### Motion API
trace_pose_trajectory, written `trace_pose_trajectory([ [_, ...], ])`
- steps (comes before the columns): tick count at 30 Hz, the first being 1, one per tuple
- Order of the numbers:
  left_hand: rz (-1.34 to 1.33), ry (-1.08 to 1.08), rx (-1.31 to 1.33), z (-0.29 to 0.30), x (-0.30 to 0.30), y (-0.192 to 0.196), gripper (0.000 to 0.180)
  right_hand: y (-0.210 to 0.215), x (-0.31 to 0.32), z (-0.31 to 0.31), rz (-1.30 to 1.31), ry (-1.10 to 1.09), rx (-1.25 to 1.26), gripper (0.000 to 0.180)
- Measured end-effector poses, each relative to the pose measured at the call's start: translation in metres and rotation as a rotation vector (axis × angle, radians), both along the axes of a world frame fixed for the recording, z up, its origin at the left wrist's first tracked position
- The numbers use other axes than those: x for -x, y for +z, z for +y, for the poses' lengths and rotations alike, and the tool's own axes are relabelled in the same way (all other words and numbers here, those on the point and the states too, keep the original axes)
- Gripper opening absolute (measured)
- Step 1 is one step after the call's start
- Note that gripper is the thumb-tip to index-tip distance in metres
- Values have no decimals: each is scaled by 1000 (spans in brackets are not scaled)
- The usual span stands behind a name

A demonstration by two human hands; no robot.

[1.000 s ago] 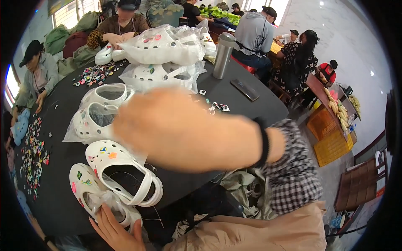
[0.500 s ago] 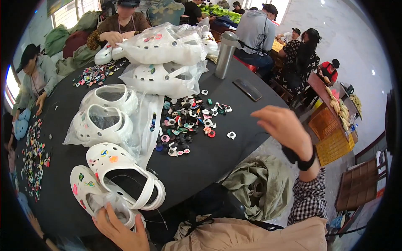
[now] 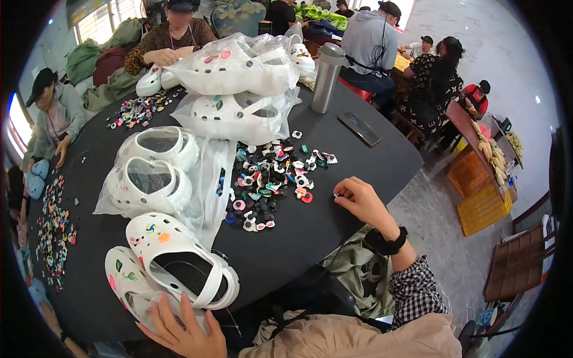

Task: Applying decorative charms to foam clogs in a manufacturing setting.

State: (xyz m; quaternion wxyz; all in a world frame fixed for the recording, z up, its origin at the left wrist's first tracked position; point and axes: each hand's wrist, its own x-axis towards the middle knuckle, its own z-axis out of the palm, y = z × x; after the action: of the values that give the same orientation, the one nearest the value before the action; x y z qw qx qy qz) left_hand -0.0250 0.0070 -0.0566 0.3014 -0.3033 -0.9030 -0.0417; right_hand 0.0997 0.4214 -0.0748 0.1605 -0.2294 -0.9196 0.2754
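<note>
In front of me lie two white clogs. The upper clog point(image 3: 140, 230) and the lower clog point(image 3: 122, 279) both carry colourful charms. My left hand point(image 3: 188, 334) rests with spread fingers over the lower clog's heel end, where crumpled clear plastic shows inside. Over the table's right front part, my right hand point(image 3: 365, 203) pinches a small white charm point(image 3: 336, 195), mostly covered by the fingers. Left of that hand spreads a pile of mixed shoe charms point(image 3: 271, 179), many showing black backs.
Bagged white clogs point(image 3: 146, 182) lie beyond the pair, with more stacked bagged clogs point(image 3: 236, 65) farther back. A steel flask point(image 3: 327, 77) and a dark phone point(image 3: 359, 129) are at the right. Other charms point(image 3: 55, 232) lie left. Co-workers sit around the black table point(image 3: 286, 250).
My right hand has come down and left to the table, and the lone white charm beside the pile is now in its fingers. My left hand's fingers have straightened over the clog.
</note>
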Motion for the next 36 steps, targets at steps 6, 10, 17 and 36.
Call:
trace_pose_trajectory([
  [6, 21, 17, -53, 6, 0, -2, 40, -1, 2, -5, 199, -33, 745, 19],
  [10, 37, 33, -71, 9, 0, -1, 40, 20, 7, -13, 208, -36, 919, 21],
  [17, 43, 45, -87, 9, 1, -2, 42, 47, 18, -24, 178, -7, 957, 22],
  [36, 48, 50, -83, 9, 2, -4, 41, -8, 58, -1, 121, 259, -69, 18],
])
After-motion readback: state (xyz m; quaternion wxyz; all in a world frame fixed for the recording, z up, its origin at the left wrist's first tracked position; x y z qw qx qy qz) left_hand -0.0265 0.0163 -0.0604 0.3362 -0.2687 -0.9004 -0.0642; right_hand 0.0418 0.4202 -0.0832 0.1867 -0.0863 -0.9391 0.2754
